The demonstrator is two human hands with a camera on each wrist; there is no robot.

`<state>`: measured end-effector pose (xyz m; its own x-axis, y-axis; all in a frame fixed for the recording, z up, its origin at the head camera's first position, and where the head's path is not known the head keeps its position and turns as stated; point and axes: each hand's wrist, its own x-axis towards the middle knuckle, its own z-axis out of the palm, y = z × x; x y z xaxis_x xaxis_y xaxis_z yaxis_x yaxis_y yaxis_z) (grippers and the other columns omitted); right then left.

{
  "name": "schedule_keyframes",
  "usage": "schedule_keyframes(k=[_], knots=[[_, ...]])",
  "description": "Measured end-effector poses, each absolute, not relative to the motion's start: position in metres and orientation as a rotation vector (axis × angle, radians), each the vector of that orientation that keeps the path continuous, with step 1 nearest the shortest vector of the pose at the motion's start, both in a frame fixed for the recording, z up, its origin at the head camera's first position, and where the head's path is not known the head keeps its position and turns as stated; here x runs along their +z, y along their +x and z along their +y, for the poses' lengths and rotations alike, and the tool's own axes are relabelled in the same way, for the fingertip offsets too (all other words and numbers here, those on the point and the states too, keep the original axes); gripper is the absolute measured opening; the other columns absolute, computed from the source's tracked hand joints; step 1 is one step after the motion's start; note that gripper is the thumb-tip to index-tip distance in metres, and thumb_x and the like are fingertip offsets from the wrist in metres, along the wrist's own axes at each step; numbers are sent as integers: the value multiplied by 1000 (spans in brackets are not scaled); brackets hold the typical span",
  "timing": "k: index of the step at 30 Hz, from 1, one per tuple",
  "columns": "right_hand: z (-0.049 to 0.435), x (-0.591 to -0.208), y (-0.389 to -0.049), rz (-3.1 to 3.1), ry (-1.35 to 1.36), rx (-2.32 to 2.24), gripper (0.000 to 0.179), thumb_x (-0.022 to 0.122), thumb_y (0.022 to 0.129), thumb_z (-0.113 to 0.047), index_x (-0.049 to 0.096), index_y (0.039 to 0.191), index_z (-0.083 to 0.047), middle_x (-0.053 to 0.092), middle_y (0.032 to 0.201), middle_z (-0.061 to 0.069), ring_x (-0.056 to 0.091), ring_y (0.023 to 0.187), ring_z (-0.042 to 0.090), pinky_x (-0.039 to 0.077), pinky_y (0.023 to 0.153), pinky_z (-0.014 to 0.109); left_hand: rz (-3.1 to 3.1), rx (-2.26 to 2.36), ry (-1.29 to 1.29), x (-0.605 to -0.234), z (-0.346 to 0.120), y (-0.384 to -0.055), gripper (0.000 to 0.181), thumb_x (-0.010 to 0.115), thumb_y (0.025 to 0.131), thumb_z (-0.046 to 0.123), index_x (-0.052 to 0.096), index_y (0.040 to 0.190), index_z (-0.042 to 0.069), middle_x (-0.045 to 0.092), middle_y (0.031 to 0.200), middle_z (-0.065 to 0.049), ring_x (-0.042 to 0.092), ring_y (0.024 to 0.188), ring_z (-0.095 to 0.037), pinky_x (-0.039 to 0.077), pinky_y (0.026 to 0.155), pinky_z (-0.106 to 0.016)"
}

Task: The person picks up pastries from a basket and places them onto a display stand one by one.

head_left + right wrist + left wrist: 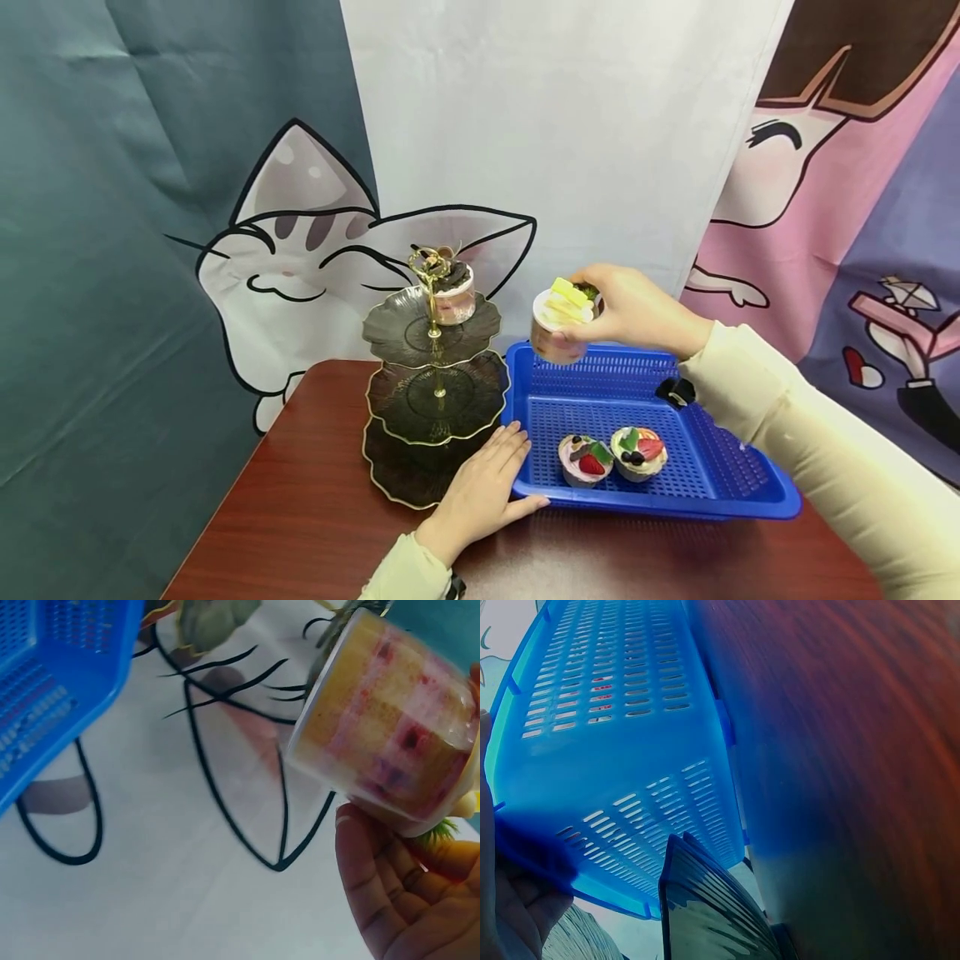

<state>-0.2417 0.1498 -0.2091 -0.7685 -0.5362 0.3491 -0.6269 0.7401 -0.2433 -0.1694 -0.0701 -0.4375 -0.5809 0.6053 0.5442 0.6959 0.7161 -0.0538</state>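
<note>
My right hand (637, 307) holds a clear dessert cup (555, 343) topped with cream and yellow fruit pieces, gripping it from the right side, above the back left of the blue basket (637, 502). Pink and yellow layers show through the cup's wall in the right wrist view. My left hand (480, 487) rests on the basket's front left corner, fingers straight along the rim and thumb over the front edge. Inside the basket sit two cupcakes with berries, a pink-topped one (581, 471) and a cream-topped one (637, 467).
Left of the basket stands a three-tier dark stand (393, 329) with gold edges and a gold handle. Another dessert cup (455, 307), dark-topped, is on its top tier. A reddish-brown table (300, 467) carries everything, with a cartoon-printed curtain (570, 125) behind.
</note>
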Motion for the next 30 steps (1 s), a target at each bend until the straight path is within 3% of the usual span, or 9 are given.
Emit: schedule_keyframes(k=[12, 30], knots=[[104, -187, -237, -2723, 762, 593, 43, 77, 76, -43, 66, 96, -7, 66, 81, 5, 57, 69, 18, 46, 60, 28, -2374, -233, -975, -439, -74, -169, 69, 63, 82, 60, 64, 123, 5, 63, 130, -9, 52, 131, -22, 40, 113, -31], [41, -195, -236, -2682, 694, 565, 57, 75, 70, -59, 66, 99, -11, 68, 82, 0, 60, 67, 20, 47, 54, 31, -2445, -194, -978, -436, -70, -167, 69, 55, 86, 62, 61, 128, 7, 60, 135, -7, 45, 137, -21, 36, 116, -30]])
